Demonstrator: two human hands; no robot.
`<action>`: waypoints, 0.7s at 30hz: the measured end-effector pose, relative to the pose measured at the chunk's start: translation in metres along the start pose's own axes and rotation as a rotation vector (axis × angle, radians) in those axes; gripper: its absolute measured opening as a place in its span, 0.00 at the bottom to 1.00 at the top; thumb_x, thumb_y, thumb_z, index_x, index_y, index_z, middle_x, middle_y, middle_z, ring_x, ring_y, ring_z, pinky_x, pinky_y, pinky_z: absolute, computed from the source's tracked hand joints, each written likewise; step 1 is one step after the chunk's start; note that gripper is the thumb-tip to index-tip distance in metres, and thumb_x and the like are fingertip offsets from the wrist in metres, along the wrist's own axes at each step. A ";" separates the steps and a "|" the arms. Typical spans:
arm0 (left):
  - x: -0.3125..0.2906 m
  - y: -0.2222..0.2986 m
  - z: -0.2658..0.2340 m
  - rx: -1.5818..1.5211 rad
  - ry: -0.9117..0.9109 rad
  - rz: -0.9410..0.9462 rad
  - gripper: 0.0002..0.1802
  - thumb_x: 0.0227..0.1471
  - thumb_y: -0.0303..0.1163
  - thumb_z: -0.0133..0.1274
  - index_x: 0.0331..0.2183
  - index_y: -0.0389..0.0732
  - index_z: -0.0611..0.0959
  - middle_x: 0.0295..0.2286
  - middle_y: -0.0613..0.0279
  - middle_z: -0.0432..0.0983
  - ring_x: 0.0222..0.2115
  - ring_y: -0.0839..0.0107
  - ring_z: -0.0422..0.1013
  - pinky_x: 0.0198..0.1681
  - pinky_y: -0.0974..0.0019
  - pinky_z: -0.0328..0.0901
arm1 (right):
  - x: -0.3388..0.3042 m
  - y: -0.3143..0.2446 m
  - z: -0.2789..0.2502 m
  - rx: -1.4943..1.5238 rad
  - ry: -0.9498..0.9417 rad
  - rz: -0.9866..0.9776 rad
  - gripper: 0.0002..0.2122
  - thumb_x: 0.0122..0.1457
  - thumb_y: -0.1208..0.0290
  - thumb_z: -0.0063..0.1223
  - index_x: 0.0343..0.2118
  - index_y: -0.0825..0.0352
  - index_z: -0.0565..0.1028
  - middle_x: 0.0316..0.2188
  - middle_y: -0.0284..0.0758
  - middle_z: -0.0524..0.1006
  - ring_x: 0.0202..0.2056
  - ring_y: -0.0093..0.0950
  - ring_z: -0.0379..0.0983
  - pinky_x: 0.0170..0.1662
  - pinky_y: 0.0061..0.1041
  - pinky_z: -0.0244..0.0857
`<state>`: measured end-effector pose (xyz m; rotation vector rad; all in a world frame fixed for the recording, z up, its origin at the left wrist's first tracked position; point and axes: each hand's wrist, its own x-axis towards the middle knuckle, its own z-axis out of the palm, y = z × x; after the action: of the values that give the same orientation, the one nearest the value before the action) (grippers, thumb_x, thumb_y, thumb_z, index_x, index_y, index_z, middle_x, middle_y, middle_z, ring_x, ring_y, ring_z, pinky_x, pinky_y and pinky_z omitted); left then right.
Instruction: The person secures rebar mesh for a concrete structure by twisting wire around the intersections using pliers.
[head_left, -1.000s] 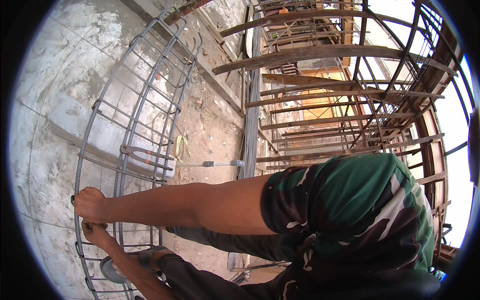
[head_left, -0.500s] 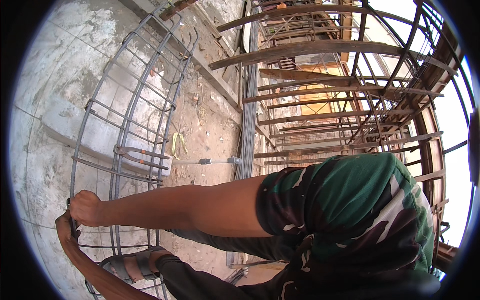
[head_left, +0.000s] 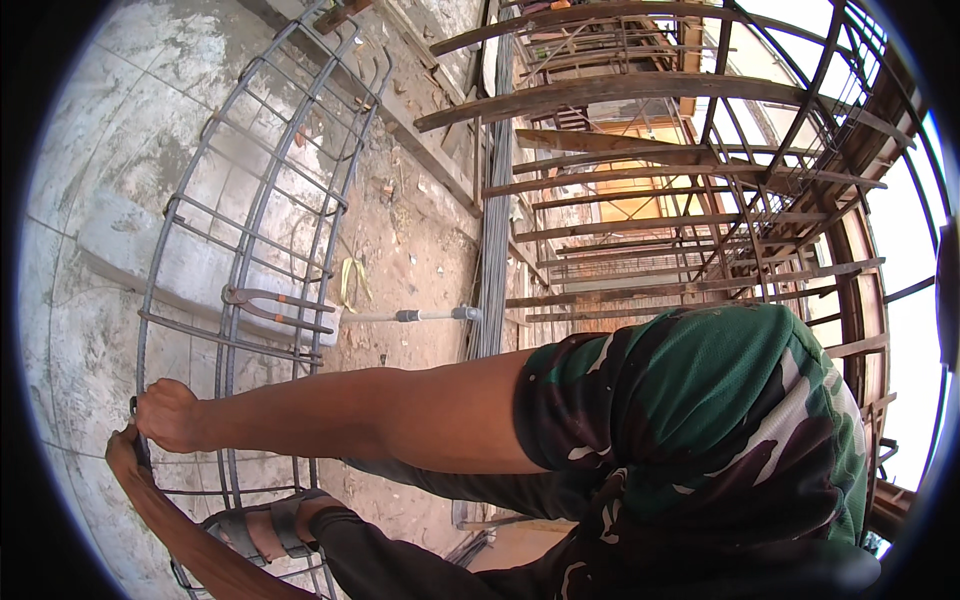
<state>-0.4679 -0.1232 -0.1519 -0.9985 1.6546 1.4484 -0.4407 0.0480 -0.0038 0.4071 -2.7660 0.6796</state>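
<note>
A long rebar cage (head_left: pixel 238 262) of ribbed bars and stirrups lies at the left. My right hand (head_left: pixel 170 415) is closed in a fist at its outer bar. A narrow dark thing shows beside the fist and runs down toward my left hand (head_left: pixel 124 456); its kind is unclear. My left hand is bent in close below, its fingers curled and mostly hidden. Pincers (head_left: pixel 280 308) with orange-and-dark handles rest across the cage's inner bars, above my right forearm. My sandalled foot (head_left: pixel 262 530) is at the lower part of the cage.
A pale block (head_left: pixel 135 240) lies under the cage on the concrete floor (head_left: pixel 90 350). Beyond are a grey pipe (head_left: pixel 410 316), a bundle of steel rods (head_left: pixel 490 240) and curved wooden timbers (head_left: pixel 620 95). Sandy ground with debris lies between.
Both hands have shifted very slightly left in the picture, along with the cage and pincers. The grip looks the same.
</note>
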 end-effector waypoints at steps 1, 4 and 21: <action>0.002 -0.004 -0.002 -0.087 0.051 0.066 0.17 0.46 0.32 0.57 0.35 0.34 0.72 0.27 0.56 0.73 0.26 0.72 0.69 0.27 0.68 0.65 | 0.002 -0.002 0.002 -0.001 0.053 0.011 0.06 0.38 0.70 0.54 0.11 0.63 0.71 0.17 0.36 0.69 0.24 0.35 0.67 0.30 0.33 0.57; -0.037 0.001 0.019 -0.299 0.106 0.184 0.18 0.43 0.26 0.59 0.34 0.32 0.68 0.27 0.55 0.73 0.27 0.72 0.69 0.29 0.68 0.66 | -0.001 0.004 -0.010 -0.009 -0.228 0.080 0.06 0.41 0.71 0.54 0.13 0.65 0.72 0.17 0.38 0.71 0.24 0.37 0.69 0.31 0.35 0.58; -0.126 0.033 0.044 -0.408 0.113 0.683 0.18 0.46 0.18 0.55 0.28 0.40 0.60 0.28 0.47 0.76 0.31 0.71 0.71 0.36 0.69 0.68 | 0.049 0.000 -0.031 0.221 -0.796 0.629 0.08 0.41 0.71 0.58 0.20 0.73 0.76 0.27 0.49 0.75 0.33 0.42 0.74 0.36 0.34 0.69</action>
<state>-0.4394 -0.0652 -0.0306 -0.7533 1.9311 2.2833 -0.4807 0.0532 0.0383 -0.2508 -3.6273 1.1760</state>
